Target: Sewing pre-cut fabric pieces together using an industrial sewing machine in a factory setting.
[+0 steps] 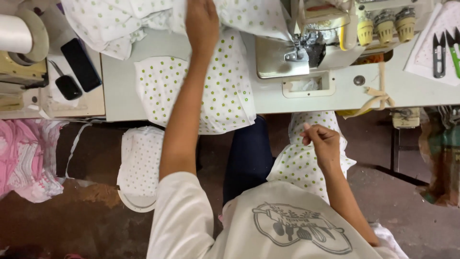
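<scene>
My left hand (202,25) reaches far forward and lies on a heap of white fabric with green dots (120,21) at the back of the sewing table (120,91). Under my forearm a flat piece of the same dotted fabric (225,91) hangs over the table's front edge. My right hand (320,141) is low, over my lap, and pinches a dotted fabric piece (299,165) that drapes across my knee. The sewing machine (306,45) stands just right of my left hand.
A black phone (80,64) and a small black object (68,87) lie at the table's left. Thread cones (385,26) sit behind the machine, snips (438,55) at far right. A stack of dotted pieces (140,163) and pink fabric (26,158) rest low at left.
</scene>
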